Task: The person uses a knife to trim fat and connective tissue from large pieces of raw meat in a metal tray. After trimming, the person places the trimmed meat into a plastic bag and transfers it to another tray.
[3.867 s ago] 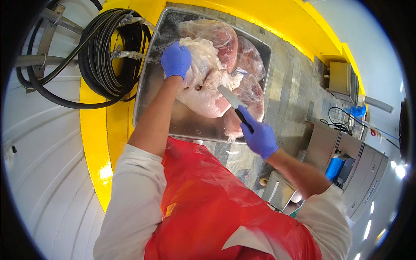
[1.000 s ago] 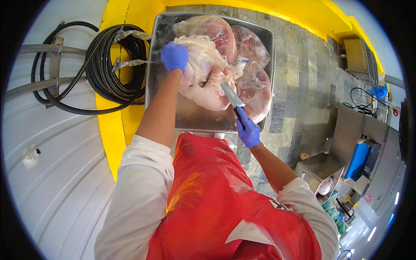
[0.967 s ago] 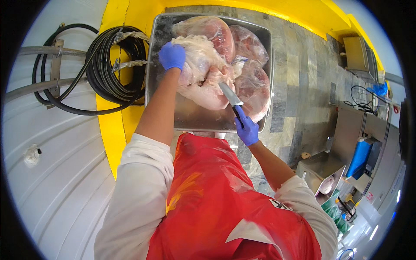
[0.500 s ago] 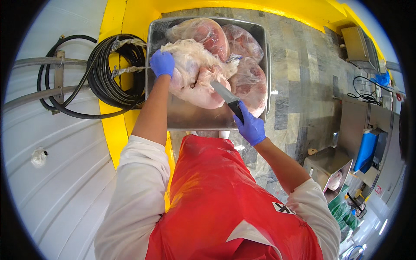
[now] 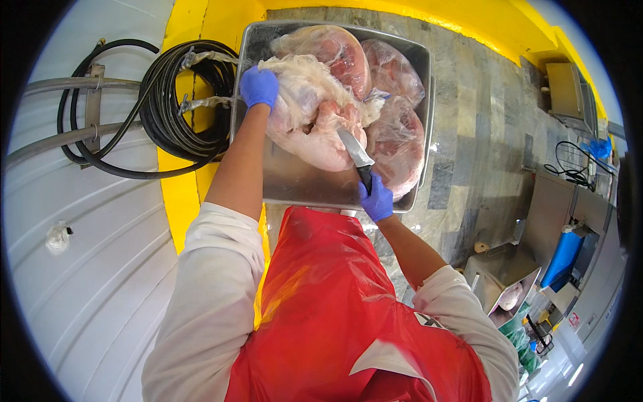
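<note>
One large pale cut of meat (image 5: 308,146), loose film over its far part, lying in a metal tub (image 5: 301,186) toward the left edge; long axis apparently from the far left corner toward the middle of the near edge. One left hand (image 5: 259,88), blue-gloved, at the tub's left edge, touching the cut's far left side—the nearer hand of the two; its fingers are turned under and away, so whether they grip or merely press cannot be told. One right hand (image 5: 377,199), likewise gloved, over the near edge toward the right corner, fingers closed round the black handle of a knife (image 5: 354,149). From these fingers the cut lies ahead and to the left; the blade points that way, its tip over the cut's near right part—whether sunk in, cannot be told. Also three film-wrapped cuts: at the far edge (image 5: 338,57), far right corner (image 5: 394,70) and right edge (image 5: 398,147).
</note>
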Tool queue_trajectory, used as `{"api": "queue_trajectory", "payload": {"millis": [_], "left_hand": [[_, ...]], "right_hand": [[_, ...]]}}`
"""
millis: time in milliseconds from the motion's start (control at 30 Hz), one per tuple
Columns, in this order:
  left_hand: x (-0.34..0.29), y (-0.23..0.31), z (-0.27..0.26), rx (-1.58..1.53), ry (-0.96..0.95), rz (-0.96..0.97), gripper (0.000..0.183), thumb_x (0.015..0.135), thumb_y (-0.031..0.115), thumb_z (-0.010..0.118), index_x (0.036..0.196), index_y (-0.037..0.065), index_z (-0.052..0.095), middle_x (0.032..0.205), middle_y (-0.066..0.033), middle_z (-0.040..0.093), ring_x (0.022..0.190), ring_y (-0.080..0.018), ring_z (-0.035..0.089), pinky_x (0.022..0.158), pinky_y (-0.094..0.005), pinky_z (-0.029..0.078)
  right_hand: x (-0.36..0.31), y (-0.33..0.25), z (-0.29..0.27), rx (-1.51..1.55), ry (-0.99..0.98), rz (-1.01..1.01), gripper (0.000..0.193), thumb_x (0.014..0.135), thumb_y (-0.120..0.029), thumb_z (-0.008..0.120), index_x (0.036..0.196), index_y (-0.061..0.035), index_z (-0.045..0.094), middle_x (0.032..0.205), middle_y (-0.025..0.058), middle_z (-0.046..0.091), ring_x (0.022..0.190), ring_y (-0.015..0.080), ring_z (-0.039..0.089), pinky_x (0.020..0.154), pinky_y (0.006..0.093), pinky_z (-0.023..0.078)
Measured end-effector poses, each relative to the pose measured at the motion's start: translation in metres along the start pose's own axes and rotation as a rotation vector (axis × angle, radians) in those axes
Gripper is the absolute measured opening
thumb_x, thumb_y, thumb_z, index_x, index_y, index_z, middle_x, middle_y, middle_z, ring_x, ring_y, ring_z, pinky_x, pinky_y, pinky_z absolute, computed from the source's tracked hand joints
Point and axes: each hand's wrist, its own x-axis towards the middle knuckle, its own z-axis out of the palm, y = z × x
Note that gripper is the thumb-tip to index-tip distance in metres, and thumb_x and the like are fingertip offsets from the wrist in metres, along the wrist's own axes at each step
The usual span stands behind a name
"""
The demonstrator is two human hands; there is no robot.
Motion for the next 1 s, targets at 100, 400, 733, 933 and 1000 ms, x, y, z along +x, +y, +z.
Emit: {"api": "queue_trajectory", "payload": {"millis": [100, 400, 733, 933, 1000], "left_hand": [[-0.004, 0.003, -0.001, 0.035, 0.026, -0.003, 0.034, 0.086, 0.024, 0.055, 0.101, 0.003, 0.077, 0.103, -0.0268, 0.072, 0.1, -0.0449, 0.069, 0.091, -0.0517, 0.054], [-0.006, -0.009, 0.003, -0.011, -0.019, 0.019, 0.035, 0.086, 0.026, 0.055, 0.101, 0.002, 0.075, 0.104, -0.0269, 0.072, 0.1, -0.0456, 0.069, 0.091, -0.0522, 0.054], [-0.013, -0.005, 0.004, -0.071, -0.006, -0.005, 0.032, 0.086, 0.024, 0.056, 0.099, 0.001, 0.074, 0.1, -0.0287, 0.071, 0.097, -0.0459, 0.069, 0.088, -0.0525, 0.055], [-0.012, -0.01, 0.001, -0.06, 0.004, -0.067, 0.03, 0.086, 0.024, 0.058, 0.096, 0.001, 0.073, 0.1, -0.0288, 0.071, 0.096, -0.0459, 0.07, 0.086, -0.0511, 0.055], [-0.01, -0.014, 0.004, -0.057, -0.003, -0.054, 0.03, 0.085, 0.023, 0.059, 0.096, 0.001, 0.074, 0.099, -0.0284, 0.072, 0.095, -0.0456, 0.07, 0.086, -0.0506, 0.056]], "right_hand": [[-0.004, -0.02, -0.013, -0.007, -0.061, 0.097, 0.047, 0.093, -0.035, 0.071, 0.129, -0.0075, 0.056, 0.085, 0.0221, 0.071, 0.067, 0.0423, 0.069, 0.057, 0.0501, 0.056], [0.052, -0.106, -0.224, -0.254, -0.38, 0.06, 0.051, 0.096, -0.038, 0.065, 0.14, -0.0133, 0.057, 0.1, 0.021, 0.073, 0.087, 0.0398, 0.072, 0.075, 0.0503, 0.057], [0.113, -0.154, -0.245, -0.257, -0.531, 0.093, 0.041, 0.096, -0.036, 0.065, 0.13, -0.014, 0.067, 0.093, 0.0201, 0.072, 0.086, 0.0411, 0.07, 0.076, 0.0488, 0.056], [0.152, -0.187, -0.234, -0.422, -0.689, 0.025, 0.035, 0.098, -0.036, 0.06, 0.122, -0.0112, 0.066, 0.089, 0.0205, 0.072, 0.081, 0.0414, 0.07, 0.071, 0.0516, 0.055], [0.143, -0.193, -0.216, -0.486, -0.695, 0.026, 0.034, 0.099, -0.037, 0.058, 0.119, -0.0102, 0.063, 0.086, 0.0206, 0.072, 0.077, 0.0409, 0.07, 0.068, 0.052, 0.055]]}}
